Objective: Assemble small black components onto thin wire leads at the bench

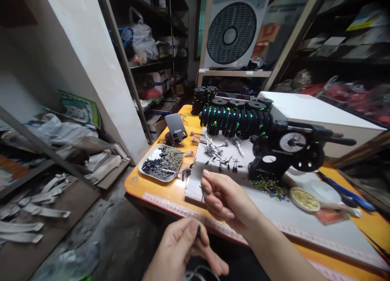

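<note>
My left hand (185,246), low in the middle of the view, pinches a small black piece (198,232) between thumb and forefinger; its exact kind is too small to tell. Above and to the right of it, my right hand (224,197) is closed, thumb against forefinger. A thin, small greenish thing (204,194) shows at its curled fingers, too blurred to name. Both hands are at the table's front edge, apart from each other. Beyond them, short black parts with thin stems (228,164) lie on the pale board (243,187).
A white tray (143,172) of small black and yellowish parts stands left. A black hand-cranked machine (274,147) carries a ridged roll (237,120). Coloured beads (271,187), a bowl of brass-coloured bits (305,199) and blue-handled pliers (353,195) lie right. A phone stand (176,127) is behind.
</note>
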A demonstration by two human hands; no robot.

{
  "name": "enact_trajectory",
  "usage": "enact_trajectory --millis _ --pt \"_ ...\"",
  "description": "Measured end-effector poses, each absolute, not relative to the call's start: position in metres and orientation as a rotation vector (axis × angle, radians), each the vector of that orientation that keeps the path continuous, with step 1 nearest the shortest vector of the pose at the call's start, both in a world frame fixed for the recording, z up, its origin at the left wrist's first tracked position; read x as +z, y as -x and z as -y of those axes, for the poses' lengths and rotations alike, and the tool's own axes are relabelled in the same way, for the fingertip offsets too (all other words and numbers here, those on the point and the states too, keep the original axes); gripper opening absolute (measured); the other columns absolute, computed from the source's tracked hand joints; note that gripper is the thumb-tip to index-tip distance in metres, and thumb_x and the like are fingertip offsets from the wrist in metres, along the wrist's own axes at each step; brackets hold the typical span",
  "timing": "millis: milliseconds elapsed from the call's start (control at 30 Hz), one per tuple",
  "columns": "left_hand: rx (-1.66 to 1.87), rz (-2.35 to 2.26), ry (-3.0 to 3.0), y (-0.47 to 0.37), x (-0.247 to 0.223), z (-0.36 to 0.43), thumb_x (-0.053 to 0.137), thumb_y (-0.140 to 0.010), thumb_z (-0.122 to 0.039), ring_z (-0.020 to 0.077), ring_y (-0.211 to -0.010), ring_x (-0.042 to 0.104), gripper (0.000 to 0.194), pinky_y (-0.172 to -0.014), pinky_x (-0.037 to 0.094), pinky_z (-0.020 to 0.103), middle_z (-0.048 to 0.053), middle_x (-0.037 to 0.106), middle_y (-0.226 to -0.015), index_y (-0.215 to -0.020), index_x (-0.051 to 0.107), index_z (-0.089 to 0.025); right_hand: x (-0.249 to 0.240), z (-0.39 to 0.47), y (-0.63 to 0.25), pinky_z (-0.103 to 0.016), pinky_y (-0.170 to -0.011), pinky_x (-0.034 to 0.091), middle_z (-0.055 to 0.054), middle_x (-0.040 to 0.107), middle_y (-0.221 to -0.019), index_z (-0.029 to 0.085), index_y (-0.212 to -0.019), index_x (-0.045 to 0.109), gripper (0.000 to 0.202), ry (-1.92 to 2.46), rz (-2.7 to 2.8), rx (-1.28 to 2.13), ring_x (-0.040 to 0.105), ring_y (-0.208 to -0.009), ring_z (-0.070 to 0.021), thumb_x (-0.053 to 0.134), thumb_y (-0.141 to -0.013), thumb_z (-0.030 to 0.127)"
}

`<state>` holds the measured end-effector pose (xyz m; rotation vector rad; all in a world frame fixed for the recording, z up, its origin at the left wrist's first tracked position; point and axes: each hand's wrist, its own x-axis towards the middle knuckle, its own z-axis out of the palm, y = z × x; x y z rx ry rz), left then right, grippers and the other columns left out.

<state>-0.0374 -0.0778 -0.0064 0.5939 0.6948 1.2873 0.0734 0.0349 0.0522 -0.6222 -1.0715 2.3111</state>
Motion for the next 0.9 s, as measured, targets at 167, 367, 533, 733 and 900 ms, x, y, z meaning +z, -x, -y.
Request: enact_trajectory --millis 167,367,533,733,900 --pt "1.24 -0.687 -0.574 0.04 -0.01 0.086 0.054 -0.096 -0.051 0.0272 -0.066 0.079 0.041 -0.067 0.059 0.035 0.01 0.079 -0.06 -0.078 0.06 -0.015 0.052 -0.035 -0.077 -0.009 -0.028 0.014 0.011 0.045 -0.038 0.018 -0.067 0.053 0.039 0.631 1.061 2.313 0.014 -0.028 0.0014 0.069 -0.085 0.048" --pt "1.215 -0.635 -0.564 0.041 -0.013 0.088 0.053 -0.098 -0.049 0.0297 -0.069 0.08 0.04 -0.067 0.059 0.037 0.013 0.079 -0.063 -0.079 0.06 -0.014 0.048 -0.038 -0.08 -0.01 -0.029 0.013 0.01 0.047 -0.039 0.018 -0.069 0.053 0.038 0.651 1.062 2.292 0.017 -0.028 0.0011 0.069 -0.085 0.049" --pt "1.225 -0.605 -0.562 0.04 -0.016 0.089 0.051 -0.099 -0.047 0.0299 -0.07 0.08 0.04 -0.071 0.059 0.04 0.013 0.079 -0.063 -0.079 0.06 -0.014 0.047 -0.037 -0.082 -0.01 -0.029 0.013 0.01 0.046 -0.04 0.018 -0.07 0.054 0.038 0.671 1.086 2.281 0.015 -0.028 0.0012 0.069 -0.085 0.05" --pt "1.209 -0.632 -0.569 0.041 -0.015 0.09 0.055 -0.097 -0.047 0.0291 -0.072 0.079 0.039 -0.074 0.059 0.041 0.012 0.08 -0.064 -0.078 0.061 -0.014 0.049 -0.036 -0.083 -0.011 -0.03 0.012 0.011 0.045 -0.041 0.018 -0.075 0.056 0.038 0.673 1.186 2.242 0.015 -0.029 0.0007 0.065 -0.088 0.053" --pt "1.19 -0.687 -0.616 0.047 -0.011 0.09 0.058 -0.096 -0.044 0.0277 -0.08 0.079 0.037 -0.082 0.057 0.04 0.01 0.081 -0.072 -0.077 0.069 -0.014 0.054 -0.036 -0.085 -0.013 -0.031 0.014 0.012 0.042 -0.04 0.019 -0.079 0.061 0.039 0.702 1.36 2.14 0.017 -0.03 -0.0012 0.059 -0.091 0.056"
